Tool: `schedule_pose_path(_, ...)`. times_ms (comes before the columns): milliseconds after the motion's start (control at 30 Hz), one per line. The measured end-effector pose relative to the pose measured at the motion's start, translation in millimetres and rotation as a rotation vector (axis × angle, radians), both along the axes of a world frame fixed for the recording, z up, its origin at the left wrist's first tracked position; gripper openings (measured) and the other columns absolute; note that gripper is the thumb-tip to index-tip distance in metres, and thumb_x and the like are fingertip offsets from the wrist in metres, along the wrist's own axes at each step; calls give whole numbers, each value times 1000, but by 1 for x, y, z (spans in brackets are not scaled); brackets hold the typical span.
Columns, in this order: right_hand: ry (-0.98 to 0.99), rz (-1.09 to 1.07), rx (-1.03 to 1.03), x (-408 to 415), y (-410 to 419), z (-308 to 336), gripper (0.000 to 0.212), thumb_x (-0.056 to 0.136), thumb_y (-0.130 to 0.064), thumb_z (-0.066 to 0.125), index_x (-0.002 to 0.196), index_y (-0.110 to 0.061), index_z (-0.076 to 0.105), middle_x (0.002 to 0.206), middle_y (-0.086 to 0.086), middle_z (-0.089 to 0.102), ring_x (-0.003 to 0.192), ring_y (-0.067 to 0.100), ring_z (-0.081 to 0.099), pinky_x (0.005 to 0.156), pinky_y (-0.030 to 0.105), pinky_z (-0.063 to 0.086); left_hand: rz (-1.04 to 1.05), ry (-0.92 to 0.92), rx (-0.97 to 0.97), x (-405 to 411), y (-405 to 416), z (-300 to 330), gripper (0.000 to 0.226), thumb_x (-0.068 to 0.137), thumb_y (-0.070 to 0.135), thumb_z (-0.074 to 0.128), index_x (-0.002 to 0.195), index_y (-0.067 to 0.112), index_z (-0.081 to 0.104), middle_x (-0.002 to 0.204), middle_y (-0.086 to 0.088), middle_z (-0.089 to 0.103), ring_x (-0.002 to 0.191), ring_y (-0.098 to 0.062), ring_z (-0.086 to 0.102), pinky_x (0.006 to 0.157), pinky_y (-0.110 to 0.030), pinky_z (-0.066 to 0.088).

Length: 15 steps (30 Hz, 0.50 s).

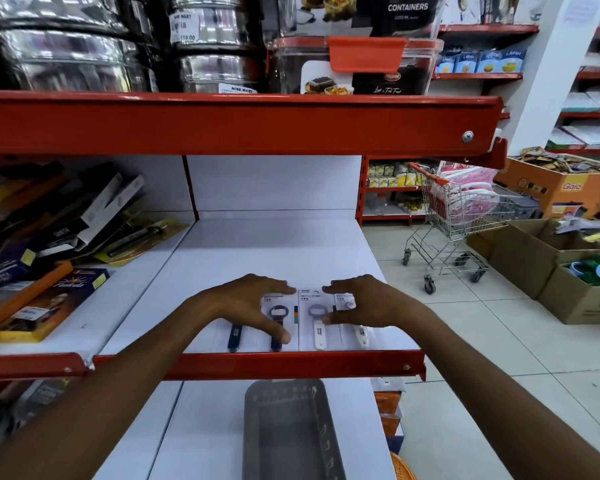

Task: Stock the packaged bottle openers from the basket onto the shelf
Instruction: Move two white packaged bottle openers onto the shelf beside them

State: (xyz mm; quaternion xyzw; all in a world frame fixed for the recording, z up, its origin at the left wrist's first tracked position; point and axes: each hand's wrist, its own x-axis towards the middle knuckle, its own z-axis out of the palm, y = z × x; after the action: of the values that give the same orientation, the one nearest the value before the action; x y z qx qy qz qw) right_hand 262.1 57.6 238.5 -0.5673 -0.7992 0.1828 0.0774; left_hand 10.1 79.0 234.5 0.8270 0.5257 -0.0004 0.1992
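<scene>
head | packaged bottle openers [310, 318] lie flat in a row at the shelf [257, 251] front edge | left hand [246, 303] fingers spread, pressing dark-handled packs | right hand [361, 303] fingers spread over white-handled packs | grey basket [291, 431] below the shelf

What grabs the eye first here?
Two hands, left hand and right hand, lie flat on a row of packaged bottle openers at the front edge of a white shelf with red trim; the two packs on the left have dark handles, the two on the right white. Below them a grey basket looks empty. Off to the right, a small shopping trolley stands in the aisle.
</scene>
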Motion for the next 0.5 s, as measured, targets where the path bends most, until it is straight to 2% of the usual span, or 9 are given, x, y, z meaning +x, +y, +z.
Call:
schedule_pose_path(100,-51,40,-25,-17,-3,-4,67,80,-58,64,139,-29,49,152,-4,43,139,20,40,115,37,30,-18,56,-23,-11,-6,-2,97,64,66,79,148,39,38,162,10,30,146,-19,34,117,-39,35)
schedule_pose_path(233,-131,111,-60,-26,-10,-1,53,91,-47,56,138,-23,50,152,-3,43,139,18,38,115,29,26,-41,52,-6,-12,-9,-8,90,69,62,79,147,36,41,161,8,34,145,-17,35,115,-35,35)
schedule_pose_path(500,-147,146,-73,-29,-13,6,55,91,-46,57,140,-24,48,153,-3,40,141,19,35,117,31,23,-39,56,-6,-12,-10,-10,90,70,63,78,147,35,41,161,7,35,145,-20,36,115,-40,36)
